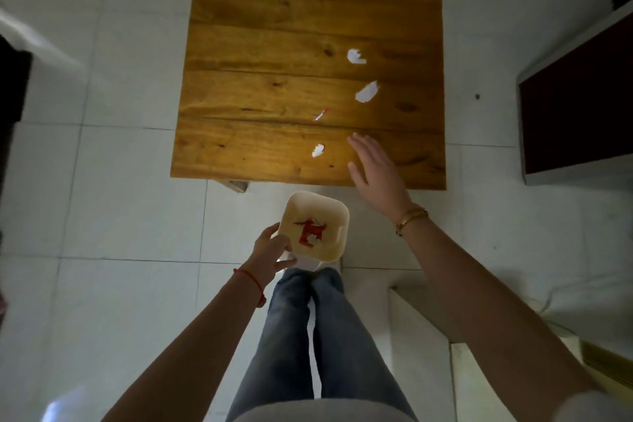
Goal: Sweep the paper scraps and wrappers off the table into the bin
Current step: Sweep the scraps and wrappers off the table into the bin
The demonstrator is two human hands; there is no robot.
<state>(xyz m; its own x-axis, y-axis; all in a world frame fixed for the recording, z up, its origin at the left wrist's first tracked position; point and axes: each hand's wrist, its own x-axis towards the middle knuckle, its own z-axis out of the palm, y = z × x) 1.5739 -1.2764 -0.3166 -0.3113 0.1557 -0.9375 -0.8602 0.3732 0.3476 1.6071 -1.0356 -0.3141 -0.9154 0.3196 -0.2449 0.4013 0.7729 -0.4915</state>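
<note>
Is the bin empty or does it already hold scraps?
Not empty. The bin, held at its rim by the left hand, shows red and white scraps on its bottom.

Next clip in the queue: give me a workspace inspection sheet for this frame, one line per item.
Surface: wooden table, plank top, mostly bare.
Job's things: four scraps on the table: white scrap, larger white scrap, thin red-and-white strip, small white scrap nearest the front edge. Cream bin held below the front edge, red and white scraps already inside.
Clutter: nothing seen beyond the scraps.
Grippers: left hand grips the bin's rim; right hand open, fingers spread over the table's front right, touching no scrap.
Cables: nothing seen.
Surroundings: white tiled floor; dark red panel to the right; the person's jeans below.
</note>
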